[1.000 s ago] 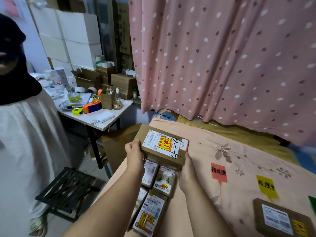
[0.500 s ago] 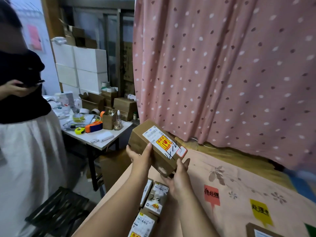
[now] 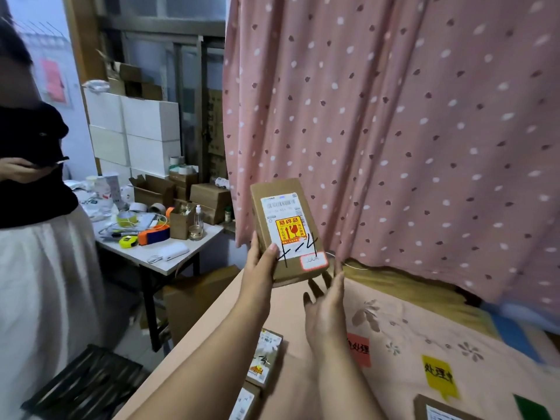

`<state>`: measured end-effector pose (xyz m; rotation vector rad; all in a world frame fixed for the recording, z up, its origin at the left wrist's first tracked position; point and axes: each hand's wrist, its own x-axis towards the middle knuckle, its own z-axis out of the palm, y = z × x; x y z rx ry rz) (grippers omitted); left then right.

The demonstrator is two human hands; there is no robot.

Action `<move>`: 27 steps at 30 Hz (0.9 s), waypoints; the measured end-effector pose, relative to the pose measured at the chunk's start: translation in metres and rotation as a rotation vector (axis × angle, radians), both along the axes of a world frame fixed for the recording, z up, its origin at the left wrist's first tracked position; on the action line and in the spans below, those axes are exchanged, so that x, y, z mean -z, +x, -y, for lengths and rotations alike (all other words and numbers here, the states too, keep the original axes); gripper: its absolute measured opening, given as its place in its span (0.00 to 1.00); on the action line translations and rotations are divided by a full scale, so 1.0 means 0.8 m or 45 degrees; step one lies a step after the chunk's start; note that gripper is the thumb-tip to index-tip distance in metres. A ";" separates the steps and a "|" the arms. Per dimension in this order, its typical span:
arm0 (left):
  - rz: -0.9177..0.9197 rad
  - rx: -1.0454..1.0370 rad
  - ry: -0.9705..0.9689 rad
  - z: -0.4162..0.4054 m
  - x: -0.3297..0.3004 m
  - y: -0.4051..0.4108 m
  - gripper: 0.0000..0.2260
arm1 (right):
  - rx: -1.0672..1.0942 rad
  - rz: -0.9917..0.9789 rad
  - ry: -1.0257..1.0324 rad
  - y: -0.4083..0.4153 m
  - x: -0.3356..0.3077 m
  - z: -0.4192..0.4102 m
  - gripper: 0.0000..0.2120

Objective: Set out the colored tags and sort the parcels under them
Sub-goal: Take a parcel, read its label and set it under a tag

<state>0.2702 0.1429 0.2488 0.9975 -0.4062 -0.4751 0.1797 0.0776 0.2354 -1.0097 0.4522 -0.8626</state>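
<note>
So I've got this brown cardboard parcel (image 3: 289, 230) up in the air in my left hand (image 3: 260, 268), standing on end and tipped a bit, in front of the pink dotted curtain (image 3: 409, 131). My left fingers (image 3: 254, 237) are curled round its left edge with the thumb pressed flat on the front, right at the bottom of the label. The label is white with a barcode up top, a yellow and red fragile sticker in the middle, "4-4" scrawled in black marker under that, and a little red-bordered sticker at the bottom corner.

My right hand (image 3: 325, 310) is just below and to the right of it, fingers straight and spread, holding nothing. Can't really tell if the fingertips touch the box's bottom edge or not.

Down on the peach flowered cloth (image 3: 403, 322) there's a red tag (image 3: 359, 348), a yellow tag (image 3: 439, 377) and the corner of a green tag (image 3: 533, 407) in a row. More labelled parcels (image 3: 263, 359) lie near my left forearm, and another one (image 3: 439, 409) sits below the yellow tag.
</note>
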 end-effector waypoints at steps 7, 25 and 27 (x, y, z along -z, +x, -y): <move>0.210 0.114 -0.064 0.002 -0.047 -0.003 0.31 | -0.126 0.053 -0.213 -0.025 -0.052 0.026 0.20; 0.371 0.116 -0.435 -0.038 -0.136 -0.075 0.18 | -0.136 0.193 -0.622 -0.089 -0.132 -0.018 0.19; 0.373 0.116 -0.445 -0.040 -0.136 -0.080 0.20 | -0.156 0.157 -0.684 -0.094 -0.131 -0.019 0.19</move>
